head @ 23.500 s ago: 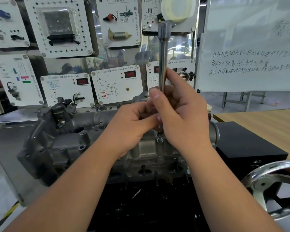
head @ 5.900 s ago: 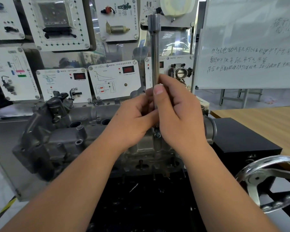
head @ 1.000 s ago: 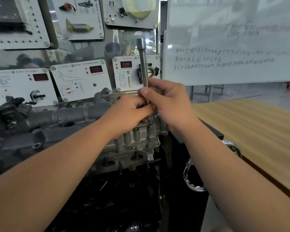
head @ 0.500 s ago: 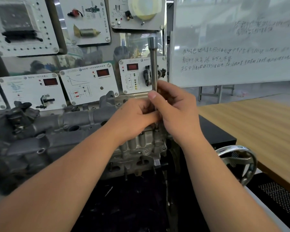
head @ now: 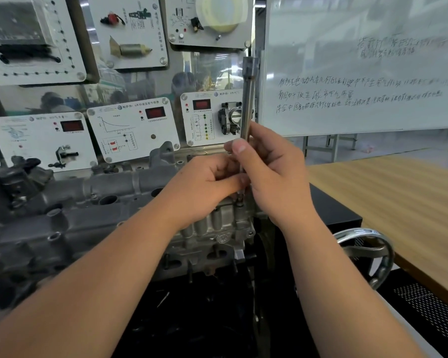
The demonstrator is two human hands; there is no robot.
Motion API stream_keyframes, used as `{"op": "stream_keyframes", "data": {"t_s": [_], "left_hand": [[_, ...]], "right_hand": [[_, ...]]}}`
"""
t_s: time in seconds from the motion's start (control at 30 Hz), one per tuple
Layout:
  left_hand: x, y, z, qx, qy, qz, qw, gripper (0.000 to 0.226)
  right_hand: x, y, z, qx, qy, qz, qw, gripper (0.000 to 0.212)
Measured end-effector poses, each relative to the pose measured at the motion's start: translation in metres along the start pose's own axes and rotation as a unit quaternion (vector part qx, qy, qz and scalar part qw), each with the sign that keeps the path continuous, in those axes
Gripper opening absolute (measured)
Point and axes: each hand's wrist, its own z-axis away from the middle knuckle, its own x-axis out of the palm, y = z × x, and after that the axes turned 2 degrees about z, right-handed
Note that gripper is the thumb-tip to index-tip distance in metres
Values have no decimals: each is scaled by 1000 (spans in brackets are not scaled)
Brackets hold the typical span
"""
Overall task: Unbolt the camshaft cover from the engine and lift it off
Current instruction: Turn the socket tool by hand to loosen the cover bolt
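You're standing over the grey cast-aluminium camshaft cover (head: 93, 202), which is sitting on top of the engine on its stand w/ white sensor training panels (head: 130, 130) behind it and a chromed handwheel (head: 367, 251) at the right. Your right hand (head: 274, 177) is grasping the lower part of a long, upright, silver steel extension bar (head: 248, 99), thumb across the front; your left hand (head: 207, 187) is pinching the same bar just below, right above the small bolt head (head: 239, 201) at the cover's right end. Neither hand is free. Judging from this, you're spinning a bolt out by fingers, so the cover is likely not yet ready to lift. To do it well: be keeping the bar plumb over the bolt so the socket isn't riding off, be pressing down lightly w/ the left while twirling w/ the right, and be catching the bolt before it drops into the dark engine bay below.
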Motion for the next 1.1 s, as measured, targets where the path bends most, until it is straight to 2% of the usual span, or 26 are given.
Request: {"op": "stream_keyframes", "data": {"t_s": [0.07,0.13,0.3,0.37,0.47,0.5,0.6,0.73,0.83,0.87,0.97,1.03,1.1], "left_hand": [[2,1,1,6,10,-11,1000,9],[3,2,0,8,26,-15,1000,8],[1,4,4,-7,6,-11,1000,31],[-2,0,3,-4,-9,-15,1000,22],[-1,-2,2,5,-7,-15,1000,15],[-1,-2,1,11,-4,-18,1000,12],[1,0,1,29,-2,-37,999,12],[2,-1,1,29,6,-21,999,30],[0,-2,2,10,-18,19,1000,26],[-1,-3,2,6,-25,24,999,23],[-1,-3,0,6,-20,27,999,20],[0,-3,-1,16,-8,10,1000,18],[1,-2,-2,29,-1,-23,999,16]], "right_hand": [[2,-1,0,-10,8,21,1000,8],[4,1,0,5,39,39,998,22],[0,-1,-1,-12,3,49,999,21],[-2,0,0,-4,-2,53,999,20],[0,-1,1,14,3,83,996,35],[1,-3,1,12,5,91,996,34],[4,-8,3,-16,24,94,995,13],[8,-7,5,-37,58,136,988,11],[7,-4,5,-41,43,111,992,9],[6,-4,5,-34,41,96,994,13],[4,-5,4,-18,37,72,997,43],[6,-7,3,-31,37,77,996,48],[8,-9,3,-42,56,71,995,42]]}}
